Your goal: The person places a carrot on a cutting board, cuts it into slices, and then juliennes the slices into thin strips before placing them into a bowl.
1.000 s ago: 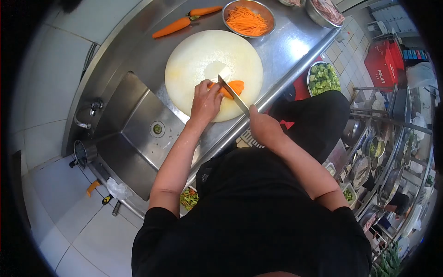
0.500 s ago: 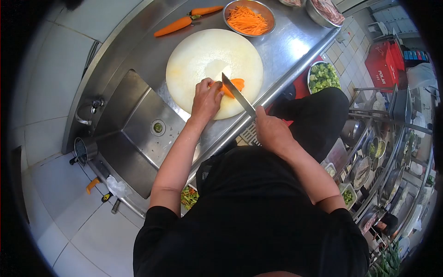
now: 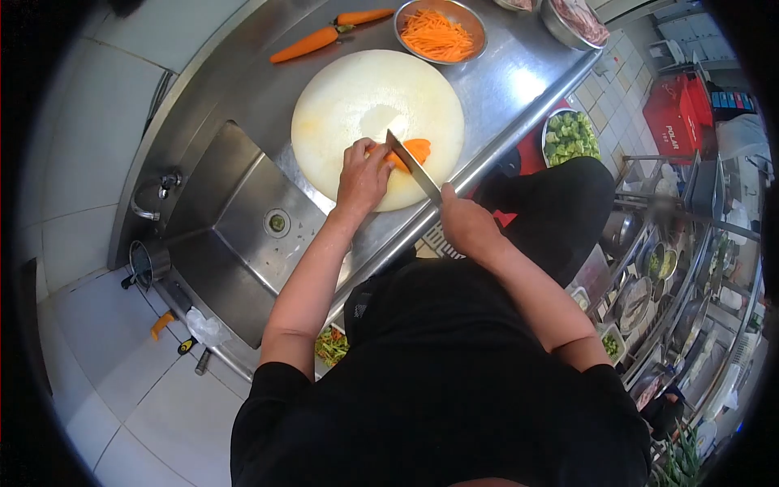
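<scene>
Left hand [image 3: 363, 176], fingers bent, held the cut orange carrot [image 3: 418, 149] on the round off-white cutting board [image 3: 341, 97]; right hand [image 3: 469, 222], fingers wrapped, gripped the long steel-bladed knife [image 3: 417, 171] angled across the carrot, with 2 long orange carrots [image 3: 305, 45] beyond the board.

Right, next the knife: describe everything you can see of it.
The knife has a long, grey, metallic-looking blade with a pointed tip. Its handle is hidden in the right hand, which grips it. The blade slants away and leftward over the round, pale cutting board, crossing the orange carrot in view; whether its edge touches the carrot is unclear.
</scene>
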{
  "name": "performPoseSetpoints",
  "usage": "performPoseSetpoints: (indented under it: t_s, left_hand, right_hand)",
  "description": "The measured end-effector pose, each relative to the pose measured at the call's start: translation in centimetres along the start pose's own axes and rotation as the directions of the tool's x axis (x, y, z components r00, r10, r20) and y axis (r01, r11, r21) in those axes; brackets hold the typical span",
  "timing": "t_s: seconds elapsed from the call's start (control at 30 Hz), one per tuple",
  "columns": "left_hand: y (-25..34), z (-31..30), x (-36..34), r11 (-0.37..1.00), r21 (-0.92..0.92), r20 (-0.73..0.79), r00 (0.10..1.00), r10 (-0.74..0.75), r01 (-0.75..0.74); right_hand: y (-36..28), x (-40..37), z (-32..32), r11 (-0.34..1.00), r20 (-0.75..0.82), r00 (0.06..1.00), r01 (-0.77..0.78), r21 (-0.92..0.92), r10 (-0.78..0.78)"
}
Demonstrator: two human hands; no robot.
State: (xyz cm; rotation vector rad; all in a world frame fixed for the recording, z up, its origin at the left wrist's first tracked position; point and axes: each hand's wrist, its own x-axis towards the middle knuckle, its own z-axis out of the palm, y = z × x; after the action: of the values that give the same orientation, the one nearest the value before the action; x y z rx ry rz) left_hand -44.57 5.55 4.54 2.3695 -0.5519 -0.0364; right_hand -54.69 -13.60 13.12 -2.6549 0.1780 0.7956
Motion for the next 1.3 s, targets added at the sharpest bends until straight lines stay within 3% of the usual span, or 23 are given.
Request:
performPoseSetpoints:
  t_s: [0.4,0.63,0.8,1.3]
  left_hand:
    - [0.1,-0.2,-0.2,0.998,-0.022,0.045,0.997,-0.056,0.057]
    - [-0.3,0.3,-0.7,0.999,-0.034,0.008,1.0,-0.027,0.027]
    - [-1.2,-0.1,0.3,0.999,-0.051,0.016,1.0,-0.005,0.006]
    - [-1.0,0.1,0.2,0.997,-0.067,-0.02,0.999,-0.03,0.028]
  right_hand:
    - [-0.2,-2.3,-1.0,0.997,-0.071,0.995,0.078,0.022,-0.076]
    - [0.0,-0.5,0.6,0.998,-0.006,1.0,0.023,0.05,-0.023]
    - [-0.3,-0.3,-1.2,0.992,-0.065,0.989,0.129,-0.008,-0.13]
    - [-0.8,-0.7,-0.7,0.995,-0.049,0.994,0.094,-0.012,-0.095]
